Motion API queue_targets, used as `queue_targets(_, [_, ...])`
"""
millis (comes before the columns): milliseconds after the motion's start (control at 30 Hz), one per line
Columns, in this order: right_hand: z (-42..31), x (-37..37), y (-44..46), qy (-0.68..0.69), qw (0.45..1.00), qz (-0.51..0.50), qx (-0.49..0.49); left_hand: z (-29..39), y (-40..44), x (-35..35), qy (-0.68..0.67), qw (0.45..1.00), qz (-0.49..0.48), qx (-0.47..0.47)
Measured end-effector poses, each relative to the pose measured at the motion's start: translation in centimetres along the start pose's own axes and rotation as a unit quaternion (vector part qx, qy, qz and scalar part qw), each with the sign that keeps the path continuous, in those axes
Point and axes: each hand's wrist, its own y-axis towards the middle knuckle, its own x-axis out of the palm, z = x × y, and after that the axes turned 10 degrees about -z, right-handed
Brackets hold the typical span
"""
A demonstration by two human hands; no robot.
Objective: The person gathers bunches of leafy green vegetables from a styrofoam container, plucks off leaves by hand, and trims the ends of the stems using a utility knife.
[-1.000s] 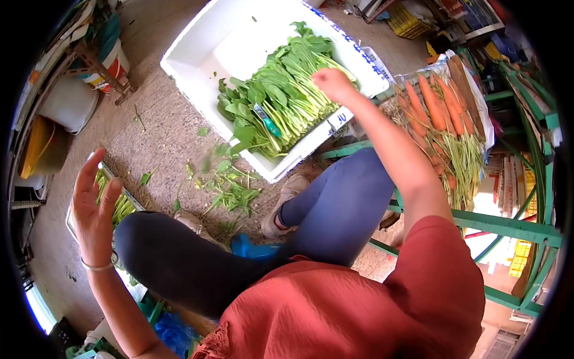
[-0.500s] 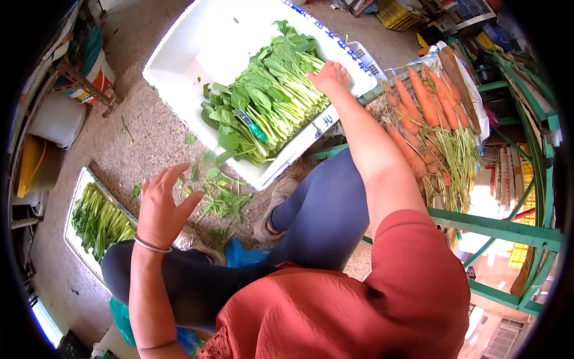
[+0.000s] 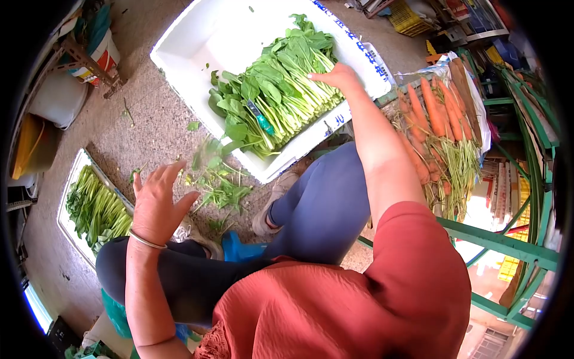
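And here in the white foam box (image 3: 197,54), up at 12 o'clock in the head view, lies a thick bank of leafy greens (image 3: 281,84), packed against the side nearest the knees. Look at the lie of it: pale stems aim towards 4 to 5 o'clock, dark leaves fan out towards 10 to 11, while the whole bank runs lengthwise from about 7 to 1 o'clock. The right hand (image 3: 342,78) is over at the upper-right end of the stems, thumb stretched towards 9 o'clock, its fingers partly curled; whether they have hold of any stems, I cannot tell. Down at 8 o'clock, the left hand (image 3: 158,200) hangs in the air, fingers spread wide, thumb well apart and nothing in its grasp, tips reaching towards 1 o'clock. Across the leaves and stems lies a slim blue-and-green tool (image 3: 260,118), slanting from 11 to 5 o'clock. Loose leaves (image 3: 226,192) litter the floor (image 3: 140,119) between the left hand and the foam box. Out at 9 o'clock sits a second white box (image 3: 78,240), holding more greens (image 3: 98,206), and at 2 o'clock we have carrots (image 3: 439,113), their cut-green stalks (image 3: 454,176) trailing towards 6 o'clock.
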Motion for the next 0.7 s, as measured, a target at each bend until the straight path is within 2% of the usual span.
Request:
queue_targets(100, [-0.7,-0.1,-1.5,-0.038,0.999,-0.003,0.029,-0.1,-0.3,-0.1,0.002,1.000,-0.011,0.005])
queue_targets(167, [-0.9,0.7,-1.5,-0.061,0.994,0.067,0.067,-0.2,-0.4,-0.2,0.003,1.000,-0.020,0.007])
queue_targets(200, [-1.0,0.8,-1.4,-0.060,0.994,0.067,0.068,-0.2,-0.3,-0.1,0.004,1.000,-0.020,0.008])
queue_targets(267, [-1.3,1.0,-1.3,-0.049,0.997,0.006,0.066,-0.3,-0.4,0.0,0.009,1.000,-0.016,0.014])
queue_targets(467, [-3.3,0.9,-4.0,-0.094,0.993,-0.045,0.059,0.4,-0.2,-0.4,0.011,0.999,-0.034,0.008])
queue_targets(533, [-3.1,1.1,-4.2,-0.063,0.997,-0.007,0.053,0.4,0.0,-0.4,0.010,0.999,-0.040,0.011])
queue_targets(700, [-2.2,1.8,-3.7,0.022,1.000,0.007,0.009,0.3,0.5,0.0,0.013,0.998,-0.055,0.023])
